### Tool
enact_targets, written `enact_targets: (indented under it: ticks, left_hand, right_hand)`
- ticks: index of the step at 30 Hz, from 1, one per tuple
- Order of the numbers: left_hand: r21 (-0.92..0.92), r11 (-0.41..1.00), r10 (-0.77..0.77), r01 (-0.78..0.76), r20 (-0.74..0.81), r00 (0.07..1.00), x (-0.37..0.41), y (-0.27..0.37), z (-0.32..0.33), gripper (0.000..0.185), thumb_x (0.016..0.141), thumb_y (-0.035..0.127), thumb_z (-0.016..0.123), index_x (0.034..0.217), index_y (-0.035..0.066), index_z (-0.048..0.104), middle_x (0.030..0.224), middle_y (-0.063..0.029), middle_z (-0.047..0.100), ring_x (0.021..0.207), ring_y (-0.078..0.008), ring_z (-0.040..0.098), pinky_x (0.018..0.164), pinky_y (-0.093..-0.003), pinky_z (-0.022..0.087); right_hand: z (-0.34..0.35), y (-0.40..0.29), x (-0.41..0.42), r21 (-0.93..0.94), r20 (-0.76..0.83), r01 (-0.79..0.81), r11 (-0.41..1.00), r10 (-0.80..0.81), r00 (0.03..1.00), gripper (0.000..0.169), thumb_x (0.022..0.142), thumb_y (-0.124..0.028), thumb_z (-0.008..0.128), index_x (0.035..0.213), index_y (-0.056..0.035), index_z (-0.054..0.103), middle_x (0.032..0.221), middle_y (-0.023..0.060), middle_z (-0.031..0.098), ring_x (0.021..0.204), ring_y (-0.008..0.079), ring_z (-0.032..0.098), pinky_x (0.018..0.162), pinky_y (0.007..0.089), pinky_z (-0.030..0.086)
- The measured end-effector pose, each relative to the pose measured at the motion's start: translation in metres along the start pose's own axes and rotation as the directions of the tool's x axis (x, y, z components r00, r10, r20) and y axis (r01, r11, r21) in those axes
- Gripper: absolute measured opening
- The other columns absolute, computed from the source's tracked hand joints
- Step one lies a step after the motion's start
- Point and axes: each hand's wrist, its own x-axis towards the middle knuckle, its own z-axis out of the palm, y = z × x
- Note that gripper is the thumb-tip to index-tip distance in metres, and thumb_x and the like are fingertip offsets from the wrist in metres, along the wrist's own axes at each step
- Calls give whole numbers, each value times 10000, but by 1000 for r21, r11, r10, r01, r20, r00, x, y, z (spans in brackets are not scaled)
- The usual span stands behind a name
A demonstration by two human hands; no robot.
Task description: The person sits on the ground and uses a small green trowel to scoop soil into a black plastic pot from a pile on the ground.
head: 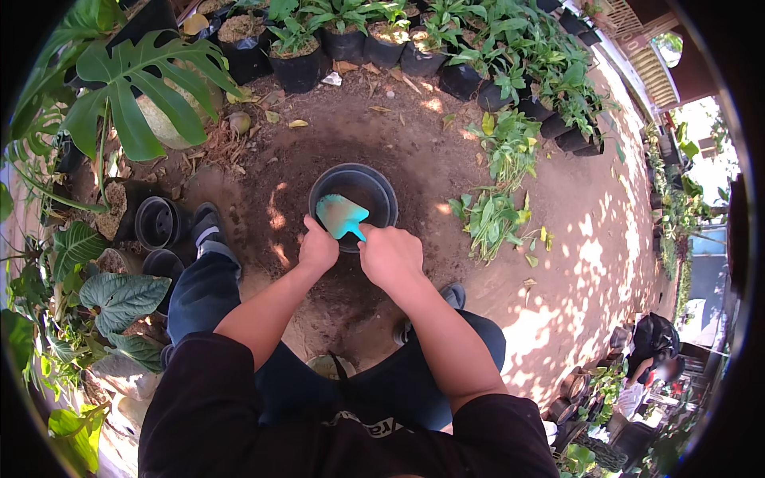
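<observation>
Between my feet a round black plastic plant pot (389, 182) stands on the soil, with dark soil visible inside it. My left hand (320, 246) grips the pot's rim at its near left side. In my right hand (391, 254) is the handle of a turquoise hand trowel (342, 214). The trowel's blade, smeared with brown soil, lies over the pot's opening and points to the far left. Most of the handle is hidden by my fingers, and the blade covers part of the pot's inside.
Uprooted leafy plants (493, 221) lie on the ground to the right. Black nursery bags with plants (296, 66) curve along the far side. At left are a black pot (158, 222) and a large monstera leaf (143, 83). Another person (651, 346) is at the far right.
</observation>
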Motion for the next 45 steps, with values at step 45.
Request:
enact_targets:
  ticks: [45]
  left_hand:
    - [-100, 992, 66, -76, -98, 993, -2, 8, -11, 602, 828, 153, 460, 1329, 15, 157, 946, -248, 609, 886, -362, 610, 864, -450, 437]
  right_hand:
    - [-5, 32, 30, 15, -38, -234, 972, 234, 971, 265, 807, -280, 584, 1059, -230, 645, 893, 103, 661, 857, 289, 629, 753, 417, 499]
